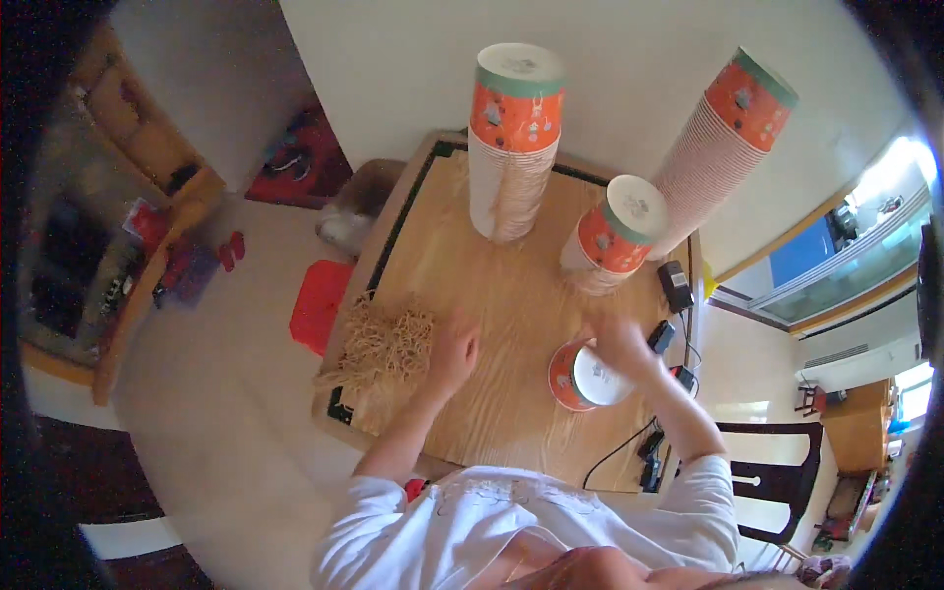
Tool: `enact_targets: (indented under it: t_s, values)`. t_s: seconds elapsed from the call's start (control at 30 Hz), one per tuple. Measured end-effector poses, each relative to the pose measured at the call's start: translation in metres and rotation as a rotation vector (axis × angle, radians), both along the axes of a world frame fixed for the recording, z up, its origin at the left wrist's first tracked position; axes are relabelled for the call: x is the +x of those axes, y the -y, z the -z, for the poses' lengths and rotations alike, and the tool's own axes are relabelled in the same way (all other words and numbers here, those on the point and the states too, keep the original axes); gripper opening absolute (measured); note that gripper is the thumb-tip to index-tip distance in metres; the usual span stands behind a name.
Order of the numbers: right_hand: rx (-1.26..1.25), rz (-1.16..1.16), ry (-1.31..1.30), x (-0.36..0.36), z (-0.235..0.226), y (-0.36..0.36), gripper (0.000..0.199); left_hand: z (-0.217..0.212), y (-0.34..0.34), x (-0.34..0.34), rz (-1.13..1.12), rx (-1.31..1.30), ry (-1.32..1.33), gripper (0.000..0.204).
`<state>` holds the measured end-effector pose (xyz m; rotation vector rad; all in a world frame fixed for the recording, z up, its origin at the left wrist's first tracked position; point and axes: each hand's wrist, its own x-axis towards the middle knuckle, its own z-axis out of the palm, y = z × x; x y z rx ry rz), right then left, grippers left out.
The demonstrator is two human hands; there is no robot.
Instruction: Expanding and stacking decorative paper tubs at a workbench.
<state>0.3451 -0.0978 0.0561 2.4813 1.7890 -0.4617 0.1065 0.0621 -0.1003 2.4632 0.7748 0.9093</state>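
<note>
My left hand point(455, 356) is over the left half of the wooden table, just right of a tangled pile of tan rubber-band-like loops point(388, 342). Its fingers curl but are smeared, and anything in them is hidden. On the right, my right hand point(621, 344) is blurred by motion at the upper right edge of an orange paper bowl point(566, 379), which stands upside down with its white base up. Whether the fingers touch or grip it does not show. Beyond it is a short stack of the same bowls point(612, 241), also upside down.
A tall bowl stack point(515, 118) stands at the table's back, and a taller, leaning one point(723, 147) at the back right. Black power adapters point(676, 285) and cables line the right edge. A red stool point(321, 305) is left of the table; a dark chair point(772, 472) is at right.
</note>
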Motion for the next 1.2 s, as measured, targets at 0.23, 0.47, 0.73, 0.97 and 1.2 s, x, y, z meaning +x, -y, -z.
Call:
enact_targets:
  t_s: [0.23,0.47,0.73,0.97,1.2]
  values:
    - [-0.003,-0.056,0.085,-0.033,0.097,0.116,0.027,0.010,0.101,-0.088,-0.003,-0.430,-0.040,0.014]
    - [0.310,0.046,-0.790,-0.057,-0.010,0.075,0.016,-0.081,0.106,-0.071,-0.063,-0.924,0.330,0.019]
    - [0.592,0.104,-1.384,-0.091,-0.016,0.074,0.013,-0.136,0.100,-0.096,0.195,-1.035,0.601,0.021]
    - [0.791,-0.020,-0.750,-0.106,-0.016,0.081,0.014,-0.159,0.112,-0.094,-0.051,-0.440,0.330,0.009]
    - [0.907,0.118,-0.718,-0.143,0.004,0.078,0.014,-0.167,0.124,-0.072,-0.071,-0.197,0.341,0.008]
